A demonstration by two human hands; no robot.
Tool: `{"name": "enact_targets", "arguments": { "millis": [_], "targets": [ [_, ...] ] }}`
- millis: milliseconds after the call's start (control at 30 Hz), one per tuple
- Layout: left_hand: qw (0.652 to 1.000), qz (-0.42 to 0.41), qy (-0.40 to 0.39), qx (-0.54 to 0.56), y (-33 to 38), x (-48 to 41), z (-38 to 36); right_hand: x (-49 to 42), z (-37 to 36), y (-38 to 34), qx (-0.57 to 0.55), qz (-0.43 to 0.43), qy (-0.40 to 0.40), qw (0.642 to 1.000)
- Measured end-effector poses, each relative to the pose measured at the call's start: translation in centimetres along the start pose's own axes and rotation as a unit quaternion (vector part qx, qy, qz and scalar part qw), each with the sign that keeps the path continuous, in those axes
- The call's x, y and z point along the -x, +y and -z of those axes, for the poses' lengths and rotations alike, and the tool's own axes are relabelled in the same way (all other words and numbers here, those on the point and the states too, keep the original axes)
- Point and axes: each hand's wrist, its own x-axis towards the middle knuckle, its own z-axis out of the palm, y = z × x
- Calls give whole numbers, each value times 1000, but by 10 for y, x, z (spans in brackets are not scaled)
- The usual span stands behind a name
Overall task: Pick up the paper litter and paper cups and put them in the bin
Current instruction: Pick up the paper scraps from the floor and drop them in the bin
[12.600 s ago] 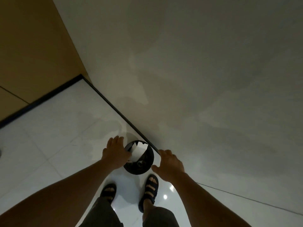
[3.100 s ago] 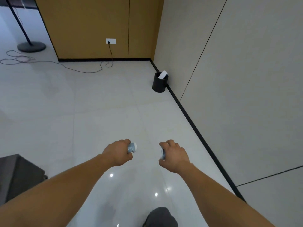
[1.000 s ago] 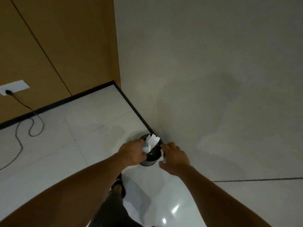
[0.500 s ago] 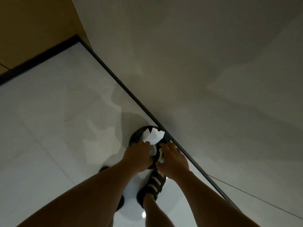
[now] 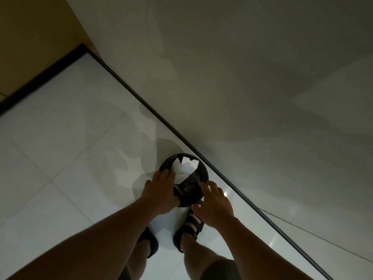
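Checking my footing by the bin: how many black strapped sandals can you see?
2. One black strapped sandal is below the round black bin; the other sits left of it, partly behind the left forearm.

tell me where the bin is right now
The bin stands on the floor low in the middle of the head view, close to the black skirting on its right, with the left hand and right hand over its near rim.
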Motion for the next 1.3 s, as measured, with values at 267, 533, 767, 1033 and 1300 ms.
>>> {"name": "enact_targets", "arguments": {
  "millis": [267,533,767,1033,1300],
  "targets": [
    [988,-107,104,-40,59,144,134,142,128,-45,-23,-17,93,995],
    [945,-252,104,-183,107,253,190,298,170,-63,-69,-146,216,963],
    [885,-342,80,-305,192,320,173,422,130,-33,-133,-279,261,915],
    [760,-492,67,-420,336,429,32,583,6,31,-252,-415,329,810],
    [639,-616,4,-460,447,576,-194,800,-164,96,-332,-573,325,675]
  ]
}}
